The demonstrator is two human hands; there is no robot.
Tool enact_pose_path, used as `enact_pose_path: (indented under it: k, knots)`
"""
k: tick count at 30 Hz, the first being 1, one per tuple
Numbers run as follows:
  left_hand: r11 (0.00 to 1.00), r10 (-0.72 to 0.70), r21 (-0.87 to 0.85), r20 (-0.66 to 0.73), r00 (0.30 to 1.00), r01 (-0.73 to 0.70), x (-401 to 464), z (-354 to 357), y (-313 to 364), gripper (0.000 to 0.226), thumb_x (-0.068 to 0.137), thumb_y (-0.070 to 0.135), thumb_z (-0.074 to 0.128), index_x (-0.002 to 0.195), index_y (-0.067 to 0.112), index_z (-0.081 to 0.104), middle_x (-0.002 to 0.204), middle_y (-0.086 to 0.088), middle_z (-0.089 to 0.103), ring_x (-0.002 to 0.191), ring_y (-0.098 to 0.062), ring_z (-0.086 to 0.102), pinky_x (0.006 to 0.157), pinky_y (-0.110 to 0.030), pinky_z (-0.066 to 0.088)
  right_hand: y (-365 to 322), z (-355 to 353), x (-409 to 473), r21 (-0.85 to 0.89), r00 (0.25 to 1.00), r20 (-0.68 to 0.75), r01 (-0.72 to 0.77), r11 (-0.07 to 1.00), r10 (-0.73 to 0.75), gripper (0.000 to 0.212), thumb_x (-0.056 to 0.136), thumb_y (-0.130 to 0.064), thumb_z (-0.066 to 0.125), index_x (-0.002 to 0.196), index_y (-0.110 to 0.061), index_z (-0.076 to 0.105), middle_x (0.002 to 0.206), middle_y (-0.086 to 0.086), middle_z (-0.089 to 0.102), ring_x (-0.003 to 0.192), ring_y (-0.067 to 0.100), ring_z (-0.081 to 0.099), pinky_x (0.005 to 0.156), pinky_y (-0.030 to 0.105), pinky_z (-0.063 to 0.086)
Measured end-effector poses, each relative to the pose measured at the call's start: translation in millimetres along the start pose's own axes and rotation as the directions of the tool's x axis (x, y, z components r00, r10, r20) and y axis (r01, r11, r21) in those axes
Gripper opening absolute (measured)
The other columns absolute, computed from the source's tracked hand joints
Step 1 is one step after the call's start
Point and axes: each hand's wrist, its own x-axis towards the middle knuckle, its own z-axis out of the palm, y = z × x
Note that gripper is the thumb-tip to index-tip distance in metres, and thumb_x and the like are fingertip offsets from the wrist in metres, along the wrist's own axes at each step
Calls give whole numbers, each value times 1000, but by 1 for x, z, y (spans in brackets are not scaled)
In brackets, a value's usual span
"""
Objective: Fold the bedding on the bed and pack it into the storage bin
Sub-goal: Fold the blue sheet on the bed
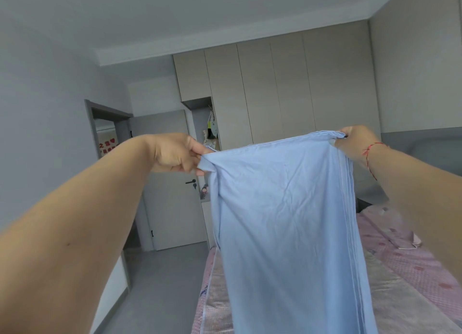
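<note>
A light blue sheet (pixel 285 221), folded into a long layered strip, hangs down in front of me over the bed (pixel 405 271). My left hand (pixel 175 153) grips its top left corner in a fist. My right hand (pixel 355 140), with a red string round the wrist, pinches the top right corner where several layered edges stack up. Both arms are raised and stretched forward, holding the top edge taut. The sheet's lower end runs out of view at the bottom. No storage bin is in sight.
The bed carries a pink patterned cover with a grey strip along it. Tall beige wardrobes (pixel 275 88) line the far wall. A white door (pixel 172 191) and an open doorway (pixel 107 133) stand at the left, with grey floor (pixel 160 283) beside the bed.
</note>
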Motion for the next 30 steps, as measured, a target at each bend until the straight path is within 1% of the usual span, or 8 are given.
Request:
enact_pose_path:
  k: [4,8,9,13,17,20,25,30]
  knots:
    - [997,31,-77,16,999,-30,-3,5,-7,41,81,-18,59,114,5,68,115,-13,70,99,-17,69,87,-24,55,6,3,-6,26,1000,26,10,1000,-11,10,92,-12,57,93,-4,63,77,10,52,67,23,43,53,23,32]
    - [999,41,3,-229,972,-42,-4,14,-8,5,85,4,68,89,1,71,71,-12,69,57,-12,66,62,-23,59,10,5,-9,61,999,42,12,998,-15,13,92,-14,57,93,-3,64,77,9,53,63,20,43,53,24,32]
    - [996,63,84,-296,953,-40,-2,14,-10,9,87,11,69,83,3,69,63,-8,66,51,-12,62,59,-23,58,10,5,-10,69,999,48,12,998,-15,13,92,-14,57,93,-4,64,77,9,53,64,20,43,54,24,32]
    - [938,107,342,-422,900,48,8,15,-17,27,92,31,64,90,4,65,75,-7,61,62,-16,55,58,-22,48,9,4,-6,92,998,53,19,996,-24,14,92,-16,57,92,-5,64,78,9,55,72,22,47,58,26,35]
    - [956,122,289,-512,850,37,13,13,-14,26,96,28,56,99,2,59,93,-12,68,81,-21,66,73,-34,58,0,2,3,159,999,16,39,987,-42,19,92,-19,59,96,-2,66,83,9,55,76,20,47,66,28,37]
    - [966,162,259,-628,761,8,13,1,-3,25,96,30,56,92,5,56,91,-18,70,86,-31,69,85,-47,56,-19,-4,11,212,995,-59,86,974,-75,14,92,-20,60,95,-8,65,83,9,55,76,20,47,64,25,37]
    - [963,225,269,-766,603,-17,9,-8,6,34,93,35,60,97,1,55,88,-18,69,72,-25,56,71,-37,49,-39,-21,19,143,993,-83,97,985,-86,31,92,-26,58,103,3,63,83,8,51,76,19,45,68,27,36]
    - [978,210,169,-816,538,-124,7,-4,0,37,87,35,69,93,2,54,86,-16,65,66,-22,51,64,-35,46,-42,-28,17,91,995,-54,87,992,-82,38,91,-29,59,106,7,61,80,8,48,72,20,42,66,27,34]
